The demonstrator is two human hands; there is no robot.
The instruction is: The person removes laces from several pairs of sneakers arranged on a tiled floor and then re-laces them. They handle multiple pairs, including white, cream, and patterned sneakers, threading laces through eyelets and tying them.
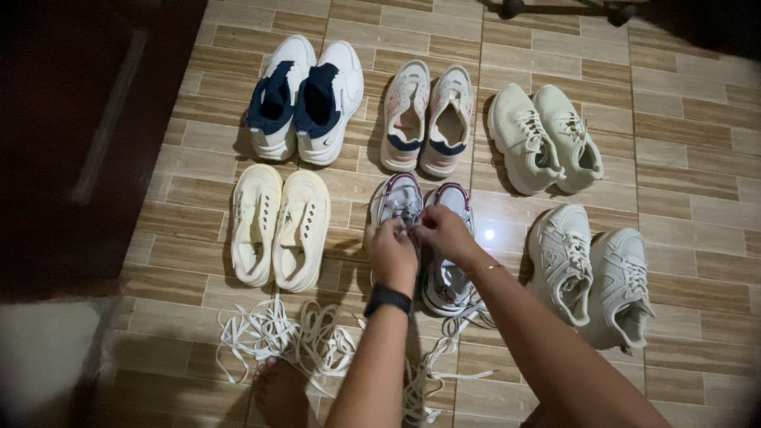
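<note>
My left hand point(393, 255) and my right hand point(444, 232) meet over the left shoe of a grey pair with dark red trim point(449, 273) on the tiled floor. The fingers of both pinch something small at that shoe's lacing, probably a lace; it is too small to make out. A black watch sits on my left wrist, a thin bracelet on my right. A loose heap of white laces point(293, 337) lies on the floor just left of my left forearm, and more lace point(424, 380) trails under my arms.
Several pairs of shoes stand in two rows: white with navy lining point(305, 99), pink and grey point(428, 119), cream knit point(547, 139), laceless cream point(279, 226), off-white chunky point(594, 273). A dark wooden cabinet point(79, 135) fills the left. My bare foot point(279, 390) rests by the laces.
</note>
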